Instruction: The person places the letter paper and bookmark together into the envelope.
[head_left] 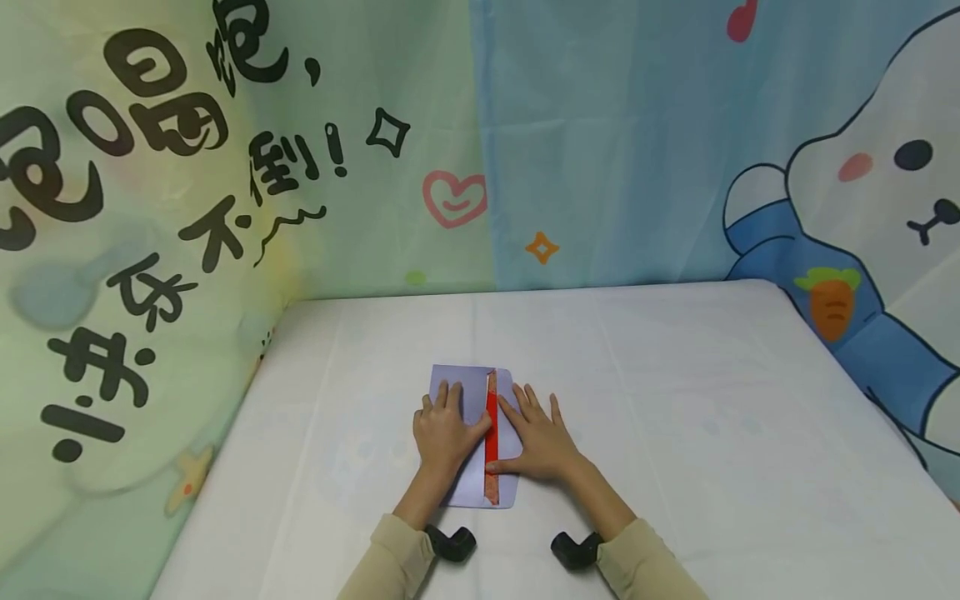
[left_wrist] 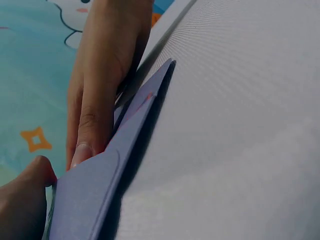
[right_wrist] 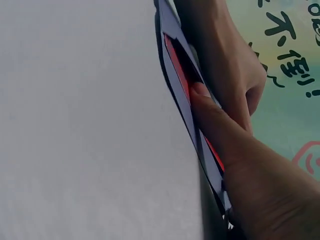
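Observation:
A light purple sheet of card or thin booklet (head_left: 468,383) lies on the white table. A bright red strip (head_left: 492,450) with brownish, frayed-looking ends runs lengthwise along it, right of its middle. My left hand (head_left: 444,433) rests on the left part with fingers extended, its thumb touching the strip's left edge. On the right part my right hand (head_left: 542,442) lies with spread fingers, its thumb across the lower strip. From the right wrist, the thumb (right_wrist: 212,107) presses on the red strip (right_wrist: 176,60). The purple card (left_wrist: 87,195) looks slightly raised at its near edge in the left wrist view.
The white tabletop (head_left: 712,417) extends around the card. Behind and at the left hangs a printed curtain (head_left: 375,208) with black characters and cartoon figures. A black wrist device (head_left: 453,545) sits below the left hand, another (head_left: 576,552) below the right.

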